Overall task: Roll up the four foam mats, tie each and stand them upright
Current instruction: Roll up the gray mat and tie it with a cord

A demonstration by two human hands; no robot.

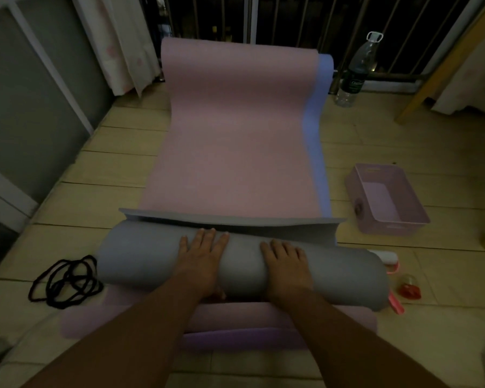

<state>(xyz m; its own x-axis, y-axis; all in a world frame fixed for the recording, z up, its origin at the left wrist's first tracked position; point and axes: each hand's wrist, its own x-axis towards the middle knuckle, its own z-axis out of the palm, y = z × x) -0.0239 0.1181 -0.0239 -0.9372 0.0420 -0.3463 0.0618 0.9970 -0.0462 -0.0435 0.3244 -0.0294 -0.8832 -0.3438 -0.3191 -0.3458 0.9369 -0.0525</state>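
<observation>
Hands first: we see the left hand (205,252) and the right hand (284,260) lying flat, palms down and fingers spread, side by side on top of the grey foam mat roll (157,259) in the lower middle of the frame; they press on it and do not grip around it. The roll lies across the floor, and its loose end (235,219) is still flat just behind it. Under it the pink mat (233,135) is spread out and runs toward the top of the frame, where its far end curves up against the dark railing. A blue mat (317,141) shows as a strip along the right edge of the pink one. Below the roll, near the forearms, we see pink and purple mat edges (235,340). A tangle of black cord (65,281) lies on the wooden floor at the lower left, just beside the end of the roll. At the right stand a pink plastic basket (387,200) and, further up, a clear water bottle (356,71)
</observation>
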